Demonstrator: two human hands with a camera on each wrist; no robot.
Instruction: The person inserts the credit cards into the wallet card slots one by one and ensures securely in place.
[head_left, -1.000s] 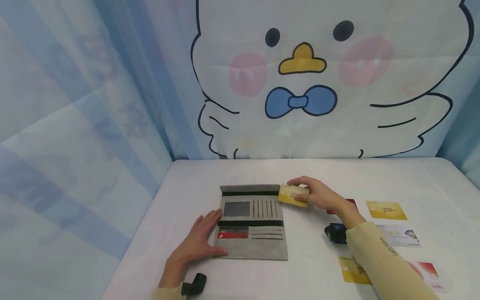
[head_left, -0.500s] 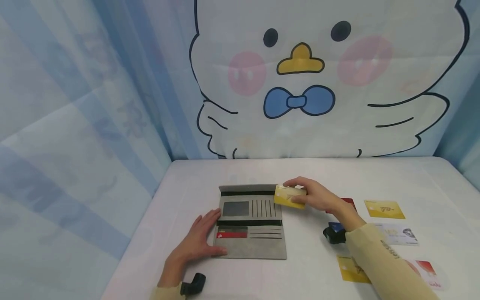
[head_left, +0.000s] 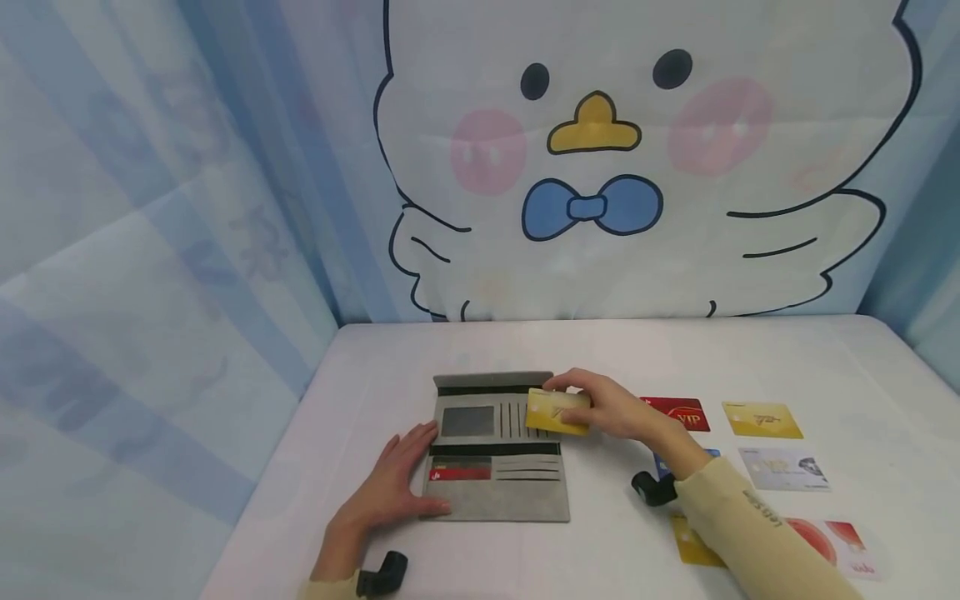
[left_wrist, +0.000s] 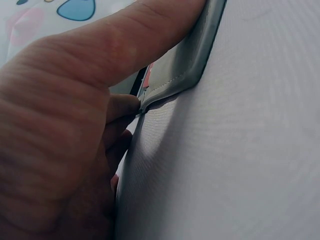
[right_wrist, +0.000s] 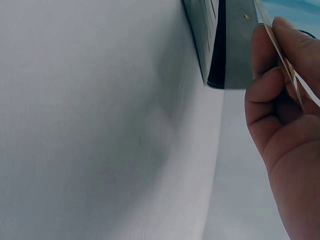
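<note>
Head view: the right hand [head_left: 607,408] has the yellow card [head_left: 551,411] pinched, thumb against fingers, over the upper-right slots [head_left: 513,421] of the wallet [head_left: 502,500]. The left hand [head_left: 397,483] lies along the wallet's left edge, fingers spread and pretty straight, not gripping anything. IMO the trick is firm pressure on that edge and getting the card square to a slit, since a skewed corner could snag. Loose cards [head_left: 783,471] sit right of the wallet on a white table [head_left: 450,346]; there's a blue-striped curtain [head_left: 187,250] way off to its left and a cartoon backdrop [head_left: 600,275] behind it.

Left wrist view: thumb over the wallet's corner, probably enough to stop sliding.

Right wrist view: card edge-on, fingers curled behind it. Can't tell if it touches the wallet.
</note>
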